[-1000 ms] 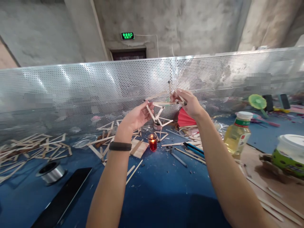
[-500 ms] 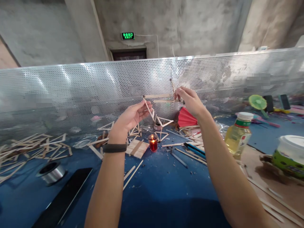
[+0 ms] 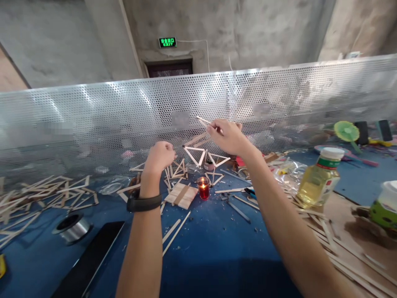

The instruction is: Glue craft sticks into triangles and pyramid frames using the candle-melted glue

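Observation:
My right hand [image 3: 228,135] is raised in front of the perforated metal screen [image 3: 93,120] and pinches a thin wooden stick [image 3: 203,120] that points up and left. Just below its fingers hangs a small frame of glued sticks [image 3: 194,152] with a triangle in it. My left hand [image 3: 159,156], with a black band [image 3: 143,203] on the wrist, is curled into a fist to the left of that frame. Its fingers face away, so what it holds is hidden. A lit red candle [image 3: 203,188] stands on the blue table [image 3: 211,248] below both hands.
Loose sticks and stick triangles [image 3: 46,194] lie at the left and around the candle. A wire spool [image 3: 70,226] and a dark phone [image 3: 88,258] sit front left. An oil bottle [image 3: 319,178] and a green-and-white tub [image 3: 386,205] stand at the right.
Both hands have dropped and shifted left. My left hand has turned from an open-fingered hold on the frame into a fist. The view has swung slightly right.

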The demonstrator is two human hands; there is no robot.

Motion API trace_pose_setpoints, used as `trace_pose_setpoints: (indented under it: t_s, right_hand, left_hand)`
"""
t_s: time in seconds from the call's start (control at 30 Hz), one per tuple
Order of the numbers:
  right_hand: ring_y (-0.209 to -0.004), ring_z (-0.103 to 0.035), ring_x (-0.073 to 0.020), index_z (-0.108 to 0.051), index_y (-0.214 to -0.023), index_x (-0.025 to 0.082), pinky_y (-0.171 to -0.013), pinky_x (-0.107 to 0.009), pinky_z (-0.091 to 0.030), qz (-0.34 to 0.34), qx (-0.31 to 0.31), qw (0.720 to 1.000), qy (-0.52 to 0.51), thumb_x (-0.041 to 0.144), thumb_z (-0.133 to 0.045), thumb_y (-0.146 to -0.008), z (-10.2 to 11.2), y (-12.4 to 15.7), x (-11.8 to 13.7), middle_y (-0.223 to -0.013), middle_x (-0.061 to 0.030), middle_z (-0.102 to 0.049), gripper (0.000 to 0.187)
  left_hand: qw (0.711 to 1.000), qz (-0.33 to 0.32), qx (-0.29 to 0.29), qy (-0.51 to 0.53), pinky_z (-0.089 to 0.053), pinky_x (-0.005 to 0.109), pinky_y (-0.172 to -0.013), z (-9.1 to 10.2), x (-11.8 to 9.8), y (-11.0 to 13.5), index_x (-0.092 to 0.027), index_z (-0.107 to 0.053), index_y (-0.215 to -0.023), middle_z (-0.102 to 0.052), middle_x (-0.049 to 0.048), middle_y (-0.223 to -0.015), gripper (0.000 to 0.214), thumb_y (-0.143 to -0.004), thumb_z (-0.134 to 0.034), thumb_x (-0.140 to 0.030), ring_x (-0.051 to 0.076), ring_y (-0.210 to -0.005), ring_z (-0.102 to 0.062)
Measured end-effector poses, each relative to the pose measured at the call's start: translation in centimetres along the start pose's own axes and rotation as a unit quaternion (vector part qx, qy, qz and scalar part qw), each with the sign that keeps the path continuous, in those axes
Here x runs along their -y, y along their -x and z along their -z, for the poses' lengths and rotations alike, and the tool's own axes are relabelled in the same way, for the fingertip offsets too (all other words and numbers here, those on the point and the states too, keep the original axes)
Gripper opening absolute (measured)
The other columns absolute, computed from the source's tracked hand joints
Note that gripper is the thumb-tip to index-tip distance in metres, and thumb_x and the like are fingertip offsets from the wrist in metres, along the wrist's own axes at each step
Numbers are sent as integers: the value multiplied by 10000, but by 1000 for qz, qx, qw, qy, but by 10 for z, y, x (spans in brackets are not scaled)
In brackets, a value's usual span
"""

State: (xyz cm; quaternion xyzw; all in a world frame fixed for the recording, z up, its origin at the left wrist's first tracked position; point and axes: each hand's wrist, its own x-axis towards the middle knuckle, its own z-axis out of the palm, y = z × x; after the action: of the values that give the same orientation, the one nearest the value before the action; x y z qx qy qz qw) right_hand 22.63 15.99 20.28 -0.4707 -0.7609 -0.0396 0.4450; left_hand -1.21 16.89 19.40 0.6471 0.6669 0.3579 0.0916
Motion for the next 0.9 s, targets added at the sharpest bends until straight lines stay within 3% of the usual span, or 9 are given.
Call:
trace_pose_setpoints:
  t_s: [0.1, 0.2, 0.3, 0.43, 0.53, 0.67, 0.83, 0.9]
  right_hand:
    - [-863, -548, -226, -472, -768, 214, -894, -427, -283, -20, 16, 1000, 4, 404, -402, -1029, -18, -17, -10, -848, -39, -619, 330]
    - [-854, -552, -235, -452, -757, 217, -892, -438, -286, -41, 30, 999, 17, 432, -383, -1028, -33, -34, -19, -838, -48, -629, 354]
    - [-857, -558, -240, -439, -753, 216, -886, -433, -288, -46, 46, 997, 33, 429, -369, -1026, -45, -49, -26, -826, -54, -631, 353]
    - [-862, -565, -245, -445, -763, 214, -889, -436, -292, -43, 74, 994, 61, 419, -345, -1027, -60, -66, -34, -818, -62, -625, 349]
    - [-849, -564, -245, -460, -758, 208, -903, -460, -300, -43, 102, 991, 81, 407, -350, -1022, -72, -78, -37, -801, -62, -615, 348]
    - [-854, -572, -247, -498, -754, 193, -944, -519, -309, -43, 158, 980, 116, 351, -388, -1007, -87, -89, -38, -801, -68, -616, 318]
    - [-942, -602, -289, -593, -785, 178, -1015, -590, -301, -37, 205, 966, 155, 416, -403, -1021, -102, -97, -41, -835, -105, -660, 385]
    - [-970, -614, -311, -641, -812, 165, -1031, -599, -308, -36, 229, 959, 164, 471, -394, -1028, -106, -99, -43, -840, -129, -678, 449]
  left_hand:
    - [996, -21, 26, -79, -523, 290, -909, -17, 10, -10, -155, -698, -1219, -800, 134, -1039, 340, -918, -542, -168, 246, -1050, -746]
    - [979, -28, 68, -190, -508, 306, -958, -41, 18, -18, -147, -705, -1235, -753, 186, -1198, 354, -906, -575, -152, 273, -1162, -706]
    - [970, -26, 102, -218, -498, 343, -997, -64, 27, -25, -132, -743, -1167, -724, 226, -1245, 311, -888, -607, -113, 316, -1214, -679]
    - [958, -24, 157, -239, -518, 345, -969, -85, 43, -33, -165, -755, -1134, -736, 197, -1209, 277, -911, -603, -102, 297, -1166, -697]
    - [949, -14, 191, -251, -542, 389, -962, -95, 54, -36, -159, -711, -1185, -694, 171, -1250, 241, -959, -642, -207, 280, -1143, -678]
    - [943, -8, 214, -254, -576, 439, -932, -105, 66, -38, -194, -611, -1311, -617, 107, -1318, 380, -981, -662, -376, 250, -1135, -645]
    - [947, -10, 200, -250, -577, 444, -925, -108, 72, -40, -180, -613, -1310, -628, 113, -1303, 384, -976, -669, -362, 258, -1129, -651]
    - [951, -12, 182, -251, -561, 415, -935, -107, 72, -40, -141, -669, -1234, -670, 164, -1241, 282, -981, -642, -261, 282, -1131, -668]
